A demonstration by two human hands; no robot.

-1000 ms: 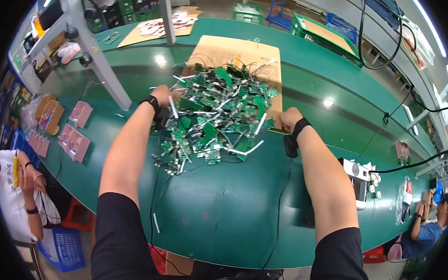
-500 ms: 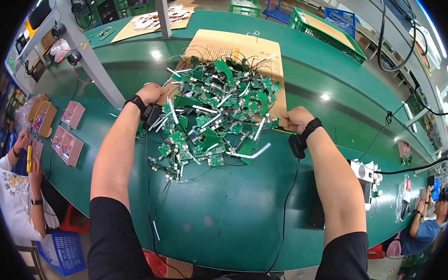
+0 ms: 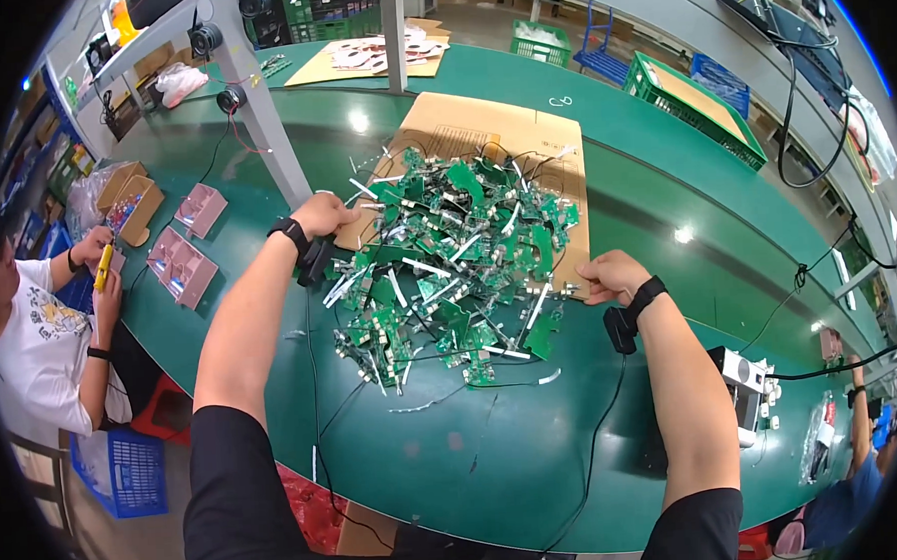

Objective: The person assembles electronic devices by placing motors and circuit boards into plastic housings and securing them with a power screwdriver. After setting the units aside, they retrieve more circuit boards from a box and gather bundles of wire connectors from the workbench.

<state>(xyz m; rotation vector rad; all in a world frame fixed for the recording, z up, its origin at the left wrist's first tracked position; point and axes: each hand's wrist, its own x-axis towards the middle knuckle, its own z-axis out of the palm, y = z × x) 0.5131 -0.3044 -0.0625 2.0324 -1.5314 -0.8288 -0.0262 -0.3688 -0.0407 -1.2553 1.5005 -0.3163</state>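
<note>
A large heap of green circuit boards, with thin wires and white strips among them, lies partly on a brown cardboard sheet. The heap's near part spills onto the green table. At the sheet's left edge, my left hand is closed on the cardboard. My right hand pinches the sheet's right edge near its front corner. Each wrist wears a black band with a small black device, from which a cable runs down. Boards hide much of the sheet's near side.
Pink trays and a cardboard box of small parts stand left, near a co-worker holding a yellow tool. A grey post rises behind my left hand. A white-and-black device sits beside my right forearm. Green crates stand beyond.
The whole view has shifted, so the scene sits lower and further right. Both hands keep hold of the cardboard. Some boards and strips at the heap's near edge have moved. The right-hand co-worker's arm is raised.
</note>
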